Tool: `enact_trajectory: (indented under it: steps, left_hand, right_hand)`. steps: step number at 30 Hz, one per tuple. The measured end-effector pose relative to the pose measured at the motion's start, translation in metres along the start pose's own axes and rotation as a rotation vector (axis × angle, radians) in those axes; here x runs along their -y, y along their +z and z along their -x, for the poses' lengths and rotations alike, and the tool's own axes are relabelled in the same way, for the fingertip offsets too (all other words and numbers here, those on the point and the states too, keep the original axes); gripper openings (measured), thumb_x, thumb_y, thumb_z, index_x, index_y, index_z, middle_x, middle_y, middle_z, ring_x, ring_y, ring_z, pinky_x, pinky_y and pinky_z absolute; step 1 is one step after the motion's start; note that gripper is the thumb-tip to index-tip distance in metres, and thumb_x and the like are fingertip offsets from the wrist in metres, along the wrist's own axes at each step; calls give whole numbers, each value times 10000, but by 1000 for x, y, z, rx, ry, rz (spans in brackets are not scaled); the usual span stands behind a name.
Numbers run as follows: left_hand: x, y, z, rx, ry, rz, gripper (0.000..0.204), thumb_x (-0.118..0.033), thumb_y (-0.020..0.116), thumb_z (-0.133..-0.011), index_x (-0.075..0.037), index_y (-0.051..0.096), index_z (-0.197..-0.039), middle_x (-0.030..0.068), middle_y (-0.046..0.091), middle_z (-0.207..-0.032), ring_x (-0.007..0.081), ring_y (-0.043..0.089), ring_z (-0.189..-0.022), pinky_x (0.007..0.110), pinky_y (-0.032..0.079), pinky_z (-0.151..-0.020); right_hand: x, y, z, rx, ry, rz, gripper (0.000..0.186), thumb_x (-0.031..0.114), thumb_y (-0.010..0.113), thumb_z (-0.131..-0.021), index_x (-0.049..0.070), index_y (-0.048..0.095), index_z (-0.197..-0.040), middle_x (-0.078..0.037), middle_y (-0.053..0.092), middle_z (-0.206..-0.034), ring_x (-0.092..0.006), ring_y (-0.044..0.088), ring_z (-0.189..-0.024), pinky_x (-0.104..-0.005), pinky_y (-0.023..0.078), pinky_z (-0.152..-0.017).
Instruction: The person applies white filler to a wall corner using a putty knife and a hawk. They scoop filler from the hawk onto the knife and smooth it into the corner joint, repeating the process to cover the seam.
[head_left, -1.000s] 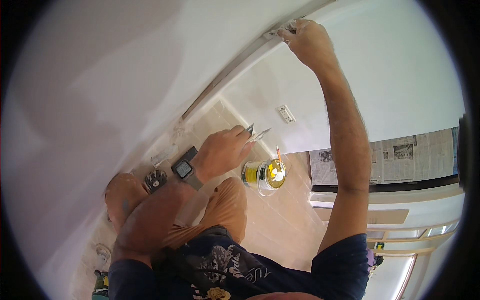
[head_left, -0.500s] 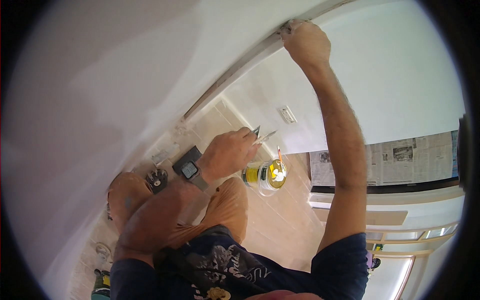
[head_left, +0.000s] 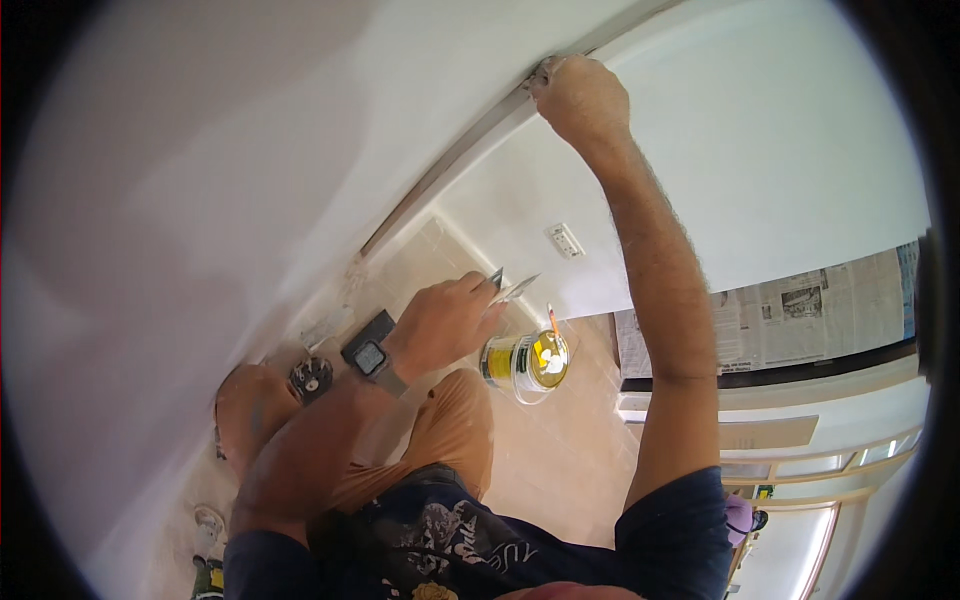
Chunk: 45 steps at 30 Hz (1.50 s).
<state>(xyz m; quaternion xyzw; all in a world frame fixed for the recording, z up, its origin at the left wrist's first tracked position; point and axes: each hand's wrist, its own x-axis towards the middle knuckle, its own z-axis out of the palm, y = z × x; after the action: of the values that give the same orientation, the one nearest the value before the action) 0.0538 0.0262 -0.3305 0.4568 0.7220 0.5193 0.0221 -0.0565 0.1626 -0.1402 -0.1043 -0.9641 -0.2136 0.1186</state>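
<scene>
High against the wall, my right hand (head_left: 585, 103) is closed in a fist on a crumpled greyish thing (head_left: 540, 76), too hidden to name. It presses this to the narrow dark edge strip (head_left: 440, 175) where two white wall faces meet. My left hand (head_left: 445, 322) is lower, in front of my knees, closed around putty knives. Two thin blades, one a pale putty knife (head_left: 518, 288), stick out past its fingers; the handles are hidden. Just right of that hand, a clear-sided bucket (head_left: 522, 362) with a yellow label stands on the floor, an orange-handled tool (head_left: 553, 322) leaning at its rim.
A white socket plate (head_left: 565, 241) sits on the right wall face. Newspaper sheets (head_left: 780, 305) cover a surface at right. Near my left knee lie a dark flat block (head_left: 375, 330) and a round black object (head_left: 311, 377). A green-and-yellow container (head_left: 208, 578) is at lower left.
My right hand has slid a little down and left along the wall edge, still closed. The left hand has shifted slightly left with the putty knives, and the whole view has moved a little.
</scene>
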Motion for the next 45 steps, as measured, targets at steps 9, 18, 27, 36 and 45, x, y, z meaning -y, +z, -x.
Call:
enact_trajectory:
  steps: [9,18,27,36,45]
  left_hand:
    - [1,-4,0,-21,22,15,191,-209,540,-853,-18,534,-863,140,527,-795,336,561,-702,416,452,-600]
    - [-1,-3,2,-96,16,56,206,-204,545,-856,-2,518,-827,166,526,-769,357,549,-686,417,432,-584]
    - [20,-8,-11,-423,-469,698,361,-281,427,-934,42,583,-892,161,608,-745,223,567,-665,340,448,-640]
    - [4,-20,-2,-392,-612,1167,359,-252,436,-935,51,514,-1111,90,610,-1001,150,610,-853,272,482,-774]
    - [17,0,39,-309,-811,878,401,-298,416,-949,63,542,-1068,95,612,-968,143,598,-832,268,482,-737]
  right_hand:
    - [-39,-76,-33,-236,85,112,273,256,582,-839,23,643,-965,-135,659,-860,-264,625,-802,-371,503,-728]
    - [-37,-166,26,-338,57,-189,216,183,575,-851,-25,635,-855,-155,655,-827,-268,633,-762,-391,516,-703]
    - [-59,45,167,-526,174,-1086,152,68,664,-787,-26,591,-883,-54,602,-657,-79,554,-586,-211,419,-499]
    - [-47,161,269,-354,831,-2250,117,124,604,-837,20,577,-884,-40,574,-747,-108,511,-629,-226,377,-527]
    - [-40,106,292,-226,242,-1180,181,47,677,-734,22,676,-914,-90,625,-849,-193,604,-783,-324,480,-694]
